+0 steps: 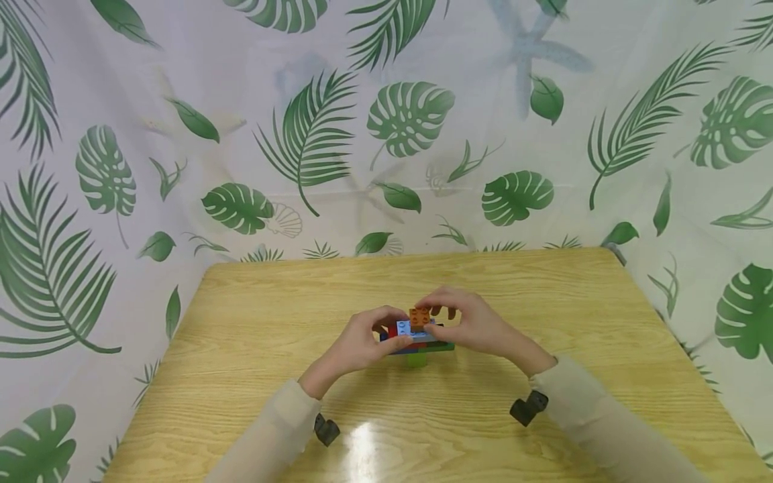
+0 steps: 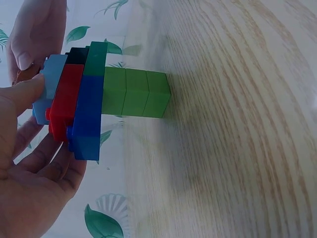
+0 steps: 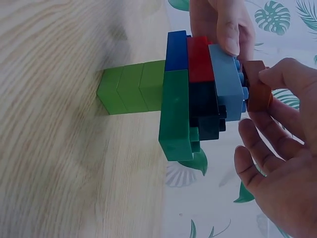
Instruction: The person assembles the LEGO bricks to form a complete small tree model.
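Observation:
My right hand [image 1: 474, 325] pinches an orange toy building brick [image 3: 257, 85] between thumb and fingers. That brick sits at the studs of a light blue brick [image 3: 228, 82], slightly tilted; whether it is joined cannot be told. With the thumb on the light blue brick, my left hand [image 1: 362, 342] grips the stack, its fingers behind the red brick [image 2: 67, 96] and blue brick [image 2: 88, 119]. A black brick [image 3: 204, 109] lies beside the red one, and a green brick [image 3: 176, 114] beside the blue. Light green bricks [image 2: 136, 92] form a narrow column underneath, standing on the table.
The wooden table [image 1: 272, 295] extends around the stack, its far edge meeting a white cloth [image 1: 338, 228] printed with green leaves. Cloth also hangs at both sides. A dark wrist camera [image 1: 327, 429] sits by the left sleeve, another camera [image 1: 528, 408] by the right.

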`<control>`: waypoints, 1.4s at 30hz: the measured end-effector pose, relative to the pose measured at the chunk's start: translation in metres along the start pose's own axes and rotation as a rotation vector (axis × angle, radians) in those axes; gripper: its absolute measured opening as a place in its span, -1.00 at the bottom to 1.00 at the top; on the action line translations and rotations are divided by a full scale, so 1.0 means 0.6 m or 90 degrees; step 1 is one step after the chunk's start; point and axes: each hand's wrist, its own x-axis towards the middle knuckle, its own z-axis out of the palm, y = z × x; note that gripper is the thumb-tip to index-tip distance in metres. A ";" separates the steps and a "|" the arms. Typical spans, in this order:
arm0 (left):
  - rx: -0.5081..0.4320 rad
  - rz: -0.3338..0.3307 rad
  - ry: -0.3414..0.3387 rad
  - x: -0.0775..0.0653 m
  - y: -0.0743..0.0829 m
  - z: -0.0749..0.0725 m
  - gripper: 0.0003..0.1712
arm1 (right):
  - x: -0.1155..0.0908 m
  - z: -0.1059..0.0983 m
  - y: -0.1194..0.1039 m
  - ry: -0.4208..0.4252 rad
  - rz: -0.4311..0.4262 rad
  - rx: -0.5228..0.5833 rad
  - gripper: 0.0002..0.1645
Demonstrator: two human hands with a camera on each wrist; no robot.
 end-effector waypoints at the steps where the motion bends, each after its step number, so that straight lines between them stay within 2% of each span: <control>1: 0.000 -0.002 -0.001 0.000 0.000 0.000 -0.57 | -0.001 0.000 -0.001 -0.005 0.002 0.002 -0.60; 13: -0.002 -0.016 -0.007 0.002 -0.001 0.000 -0.53 | -0.003 0.000 -0.006 -0.046 0.010 -0.014 -0.56; 22: -0.008 -0.021 -0.009 0.002 -0.002 0.000 -0.52 | 0.001 0.004 -0.006 -0.042 -0.060 -0.084 -0.55; 33: -0.004 -0.019 -0.009 0.001 -0.001 -0.002 -0.53 | 0.006 0.008 -0.016 -0.036 -0.098 -0.150 -0.55; 37: -0.003 -0.018 -0.009 0.002 -0.001 -0.002 -0.53 | 0.010 0.003 -0.018 -0.051 -0.101 -0.158 -0.55; 42: 0.003 -0.020 -0.009 0.002 0.000 -0.002 -0.52 | 0.014 -0.002 -0.019 -0.074 -0.081 -0.129 -0.55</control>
